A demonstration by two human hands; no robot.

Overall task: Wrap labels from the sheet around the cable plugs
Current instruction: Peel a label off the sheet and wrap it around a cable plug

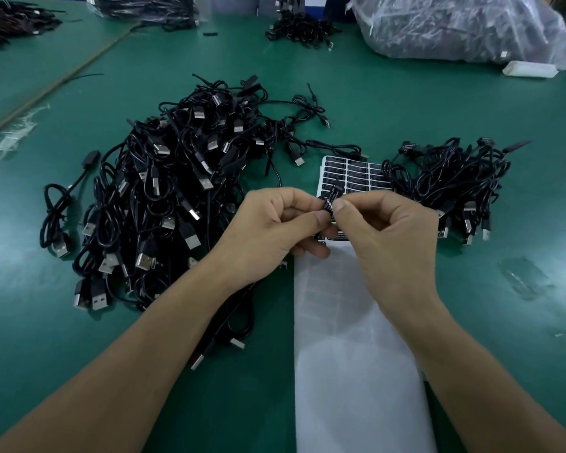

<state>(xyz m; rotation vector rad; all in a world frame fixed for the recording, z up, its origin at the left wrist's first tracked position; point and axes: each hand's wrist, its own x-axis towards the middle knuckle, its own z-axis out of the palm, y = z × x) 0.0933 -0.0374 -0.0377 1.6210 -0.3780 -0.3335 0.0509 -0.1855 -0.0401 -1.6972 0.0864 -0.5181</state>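
Observation:
My left hand (275,230) pinches a small black cable plug (333,195) above the label sheet (353,338). My right hand (383,230) pinches a black label with white print (329,205) against that plug. The plug's cable runs down under my left palm. The sheet is a long white backing strip; rows of black labels (356,176) remain at its far end. A big heap of black USB cables (164,191) lies left of my hands. A smaller heap of cables (455,184) lies to the right of the sheet.
The green table mat (520,322) carries more cable piles at the back left (10,18) and back centre (298,29). A clear plastic bag of cables (455,24) sits back right, with a white block (530,69) beside it.

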